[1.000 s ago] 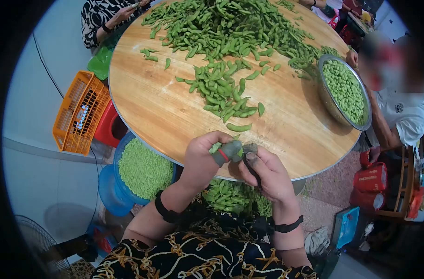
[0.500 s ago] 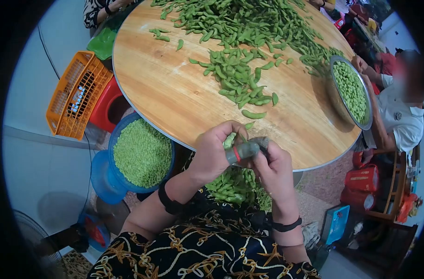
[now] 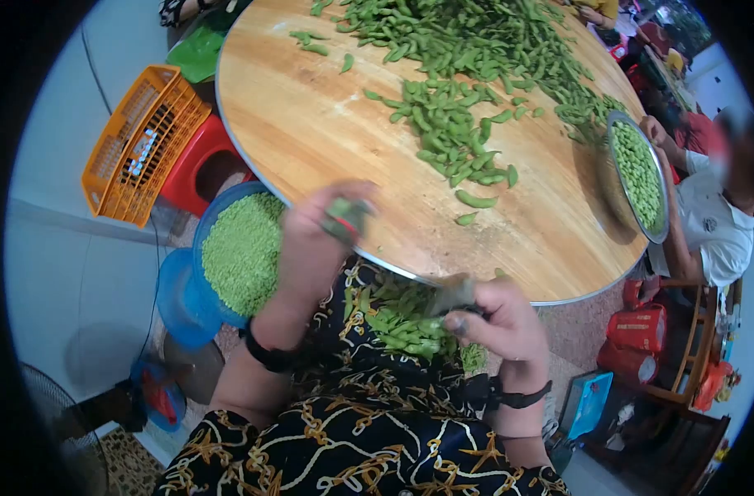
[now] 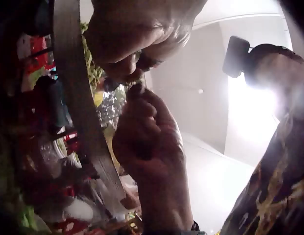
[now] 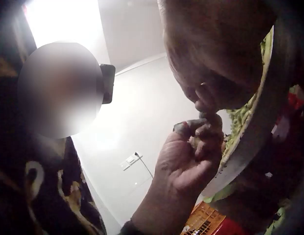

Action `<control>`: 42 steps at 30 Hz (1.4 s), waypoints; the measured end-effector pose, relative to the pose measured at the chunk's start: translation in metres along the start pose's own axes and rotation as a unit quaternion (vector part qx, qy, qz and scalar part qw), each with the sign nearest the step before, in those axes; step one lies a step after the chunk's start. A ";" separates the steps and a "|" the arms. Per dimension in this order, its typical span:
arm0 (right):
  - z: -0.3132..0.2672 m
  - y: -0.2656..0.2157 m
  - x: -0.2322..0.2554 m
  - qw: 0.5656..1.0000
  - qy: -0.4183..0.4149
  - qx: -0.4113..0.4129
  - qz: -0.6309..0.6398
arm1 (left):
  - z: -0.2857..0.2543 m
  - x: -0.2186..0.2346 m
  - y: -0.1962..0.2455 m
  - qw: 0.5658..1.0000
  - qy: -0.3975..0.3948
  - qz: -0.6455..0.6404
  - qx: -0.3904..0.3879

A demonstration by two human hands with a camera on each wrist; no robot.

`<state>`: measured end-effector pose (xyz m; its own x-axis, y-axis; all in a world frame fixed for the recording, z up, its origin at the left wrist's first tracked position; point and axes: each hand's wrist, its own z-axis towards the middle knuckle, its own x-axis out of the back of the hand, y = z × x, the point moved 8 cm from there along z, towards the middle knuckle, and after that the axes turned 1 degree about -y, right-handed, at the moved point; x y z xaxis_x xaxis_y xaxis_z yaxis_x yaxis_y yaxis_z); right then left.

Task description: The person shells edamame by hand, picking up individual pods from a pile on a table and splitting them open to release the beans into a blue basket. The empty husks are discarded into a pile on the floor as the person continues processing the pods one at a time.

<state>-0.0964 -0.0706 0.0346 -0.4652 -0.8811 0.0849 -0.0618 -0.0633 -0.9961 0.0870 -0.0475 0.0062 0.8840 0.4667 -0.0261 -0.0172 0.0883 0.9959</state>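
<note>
Green bean pods (image 3: 451, 124) lie heaped on a round wooden table (image 3: 311, 107), thickest toward its far side, with a looser cluster trailing toward the near edge and a few single pods beside it. More pods, a lower batch (image 3: 406, 326), sit just below the near edge, in front of the person's black clothing (image 3: 335, 450), which is patterned with gold and white chains.

The person's two hands are apart in the head view. The left hand (image 3: 311, 240) is by the near left edge of the table, its fingers bent and blurred; its thumb wears a grey-green cover (image 3: 345, 219) with a red band (a small bright mark in a smeared patch). Whether it pinches anything cannot be told. The right hand (image 3: 509, 322) is just right of the lower batch, fingers curled in toward a dark-tipped thumb; blur at the fingertips hides whether a pod is between them. Both wrist views are too dim to settle it.

Left of the left hand, a blue basin (image 3: 198, 252) stands below table height, filled with pale green shelled beans (image 3: 243, 248). A metal bowl (image 3: 612, 190), also full of beans, stands at the table's right edge, near another person in a white shirt (image 3: 712, 223). Beyond the basin, at upper left, are a red stool (image 3: 182, 178) and an orange crate (image 3: 129, 149).
</note>
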 end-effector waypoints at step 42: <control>-0.015 0.040 0.006 0.875 0.130 -0.103 0.454 | -0.029 -0.106 -0.002 0.903 -0.296 -0.309 0.051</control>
<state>-0.1153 -0.0710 -0.0042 -0.5887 -0.3856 -0.7105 0.2925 0.7177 -0.6319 -0.0201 -0.0718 0.0049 0.8059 -0.1981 -0.5579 0.5801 0.0762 0.8110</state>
